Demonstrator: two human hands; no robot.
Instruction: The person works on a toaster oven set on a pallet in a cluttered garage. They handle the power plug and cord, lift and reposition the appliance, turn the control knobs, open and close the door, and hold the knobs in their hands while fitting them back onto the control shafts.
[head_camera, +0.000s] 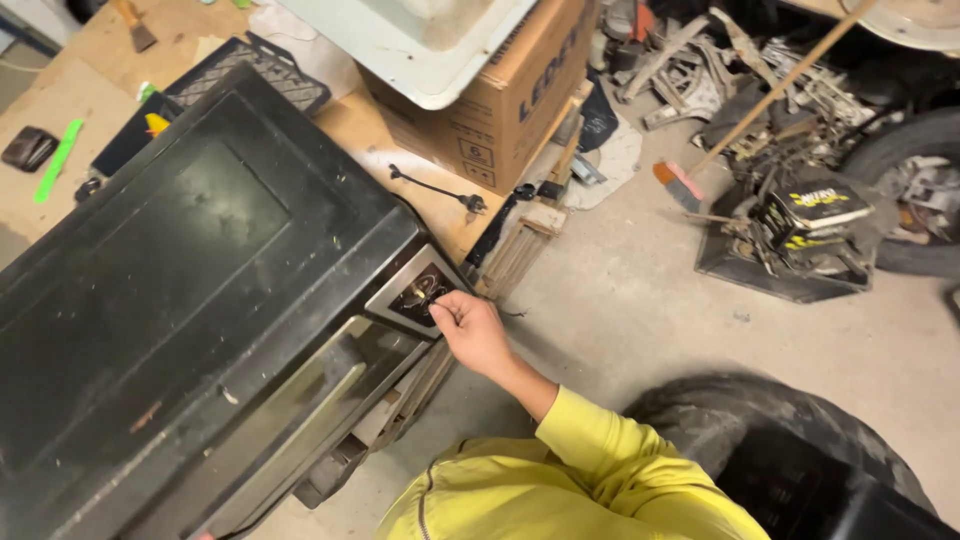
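A black microwave oven (190, 280) lies on a wooden workbench (350, 125), its door and silver handle (300, 420) facing me. At its right end is a small silver control panel (418, 288) with dials. My right hand (472, 330), in a yellow sleeve, reaches to the near corner of that panel, fingers curled and pinched at a knob. My left hand is out of view.
A cardboard box (500, 110) with a white enamel tray (420, 40) on top stands behind the oven. A black plug and cable (440, 190) lie on the bench. On the concrete floor are a broom (680, 185), scrap metal (760, 80) and a tyre (790, 440).
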